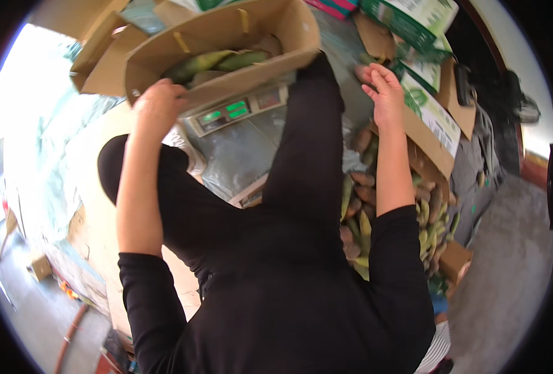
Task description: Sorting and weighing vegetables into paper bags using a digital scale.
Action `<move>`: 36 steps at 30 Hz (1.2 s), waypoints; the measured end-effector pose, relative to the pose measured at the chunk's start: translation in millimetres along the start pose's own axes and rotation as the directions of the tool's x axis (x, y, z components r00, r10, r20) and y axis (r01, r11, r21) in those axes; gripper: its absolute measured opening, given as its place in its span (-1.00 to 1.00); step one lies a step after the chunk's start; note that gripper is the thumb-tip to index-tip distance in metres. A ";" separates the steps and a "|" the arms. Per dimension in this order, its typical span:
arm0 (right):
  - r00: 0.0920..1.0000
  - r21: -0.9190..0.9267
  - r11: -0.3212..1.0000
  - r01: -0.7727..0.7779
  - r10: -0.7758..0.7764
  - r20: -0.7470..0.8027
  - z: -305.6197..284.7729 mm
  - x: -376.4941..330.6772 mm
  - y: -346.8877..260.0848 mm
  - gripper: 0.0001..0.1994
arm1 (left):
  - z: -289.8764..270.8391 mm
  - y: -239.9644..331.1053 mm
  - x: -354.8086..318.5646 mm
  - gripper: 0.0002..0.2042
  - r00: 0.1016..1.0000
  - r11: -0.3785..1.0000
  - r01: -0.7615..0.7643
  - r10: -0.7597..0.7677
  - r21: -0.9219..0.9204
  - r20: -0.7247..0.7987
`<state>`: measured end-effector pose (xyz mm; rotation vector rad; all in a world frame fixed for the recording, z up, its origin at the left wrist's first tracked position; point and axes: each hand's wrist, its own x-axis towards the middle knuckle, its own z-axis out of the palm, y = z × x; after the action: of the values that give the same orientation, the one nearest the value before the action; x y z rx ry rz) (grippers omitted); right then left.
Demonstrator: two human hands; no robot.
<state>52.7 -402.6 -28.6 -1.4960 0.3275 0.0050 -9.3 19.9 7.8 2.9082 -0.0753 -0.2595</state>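
Observation:
An open cardboard box (239, 84) stands at the top, holding several long green and brown vegetables (208, 62) whose kind I cannot tell. My left hand (158, 107) is at the box's near left corner, its fingers curled against the near wall. Below the box, a scale (238, 111) with lit green displays shows in part; the box covers the rest. Over on the right, my right hand (386, 93) is raised with thumb and fingers drawn together. Something brownish and blurred shows by its fingertips, and whether it is gripped is unclear.
Beside my right forearm lies a heap of green, yellowish and brown vegetables (364, 218). Printed green-and-white cartons (429, 115) stand beyond it. Another open cardboard box (111, 59) is at the upper left. My knee (317, 93) rises close to the box and scale.

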 end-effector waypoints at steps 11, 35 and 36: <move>0.822 -0.414 0.720 -0.557 0.407 -0.398 -184.3 -117.9 224.3 -0.89 | -5.2 8.3 5.2 -0.72 0.998 0.994 -0.017 0.009 -0.112 -0.069; 0.411 -0.422 0.305 -0.854 -0.104 -0.906 -254.3 -179.6 171.3 -0.50 | -5.8 0.0 3.3 -0.66 0.998 0.989 -0.027 0.018 -0.147 -0.064; 0.424 -0.427 0.278 -0.861 -0.073 -0.903 -269.1 -182.9 168.6 -0.41 | -6.7 6.6 4.5 -0.66 0.999 0.993 -0.010 0.004 -0.122 -0.054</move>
<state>-213.2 -615.3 -164.0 -2.3717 1.8806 -0.0283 -3.9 14.6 14.9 2.7908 -0.0588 -0.1774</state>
